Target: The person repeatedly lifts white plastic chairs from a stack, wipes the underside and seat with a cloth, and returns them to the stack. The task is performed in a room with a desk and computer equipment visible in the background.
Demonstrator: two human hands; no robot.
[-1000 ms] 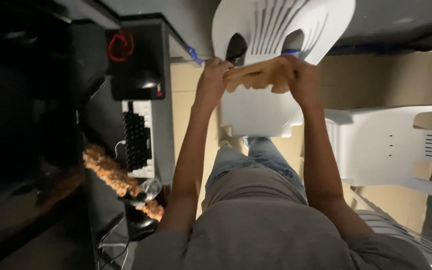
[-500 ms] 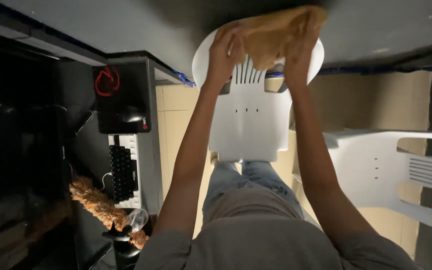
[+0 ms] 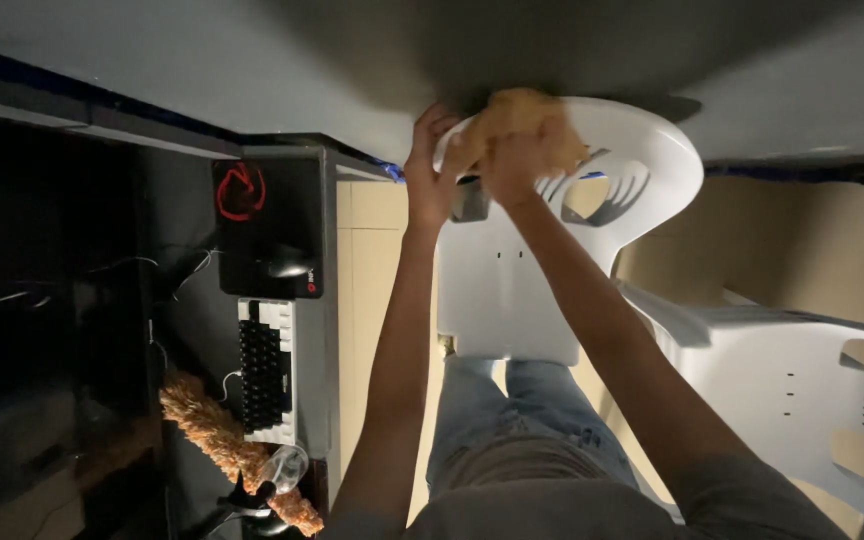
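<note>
A tan cloth [image 3: 512, 115] is seen bunched at the upper centre of the frame, pressed against the top edge of a white plastic chair's backrest [image 3: 642, 150]. The right hand [image 3: 520, 165] is closed over the cloth, fingers [image 3: 552, 140] curled into the fabric. The left hand [image 3: 432, 175] is placed just beside it at the backrest's left edge, fingers [image 3: 434, 122] bent and touching the cloth's left end; a full grip there cannot be told. A second white chair [image 3: 812, 390] is recorded at right. At left, a dark counter [image 3: 327, 300] carries a keyboard [image 3: 267, 370], a mouse [image 3: 287, 265] on a black pad, and a brown fuzzy object [image 3: 222, 445].
</note>
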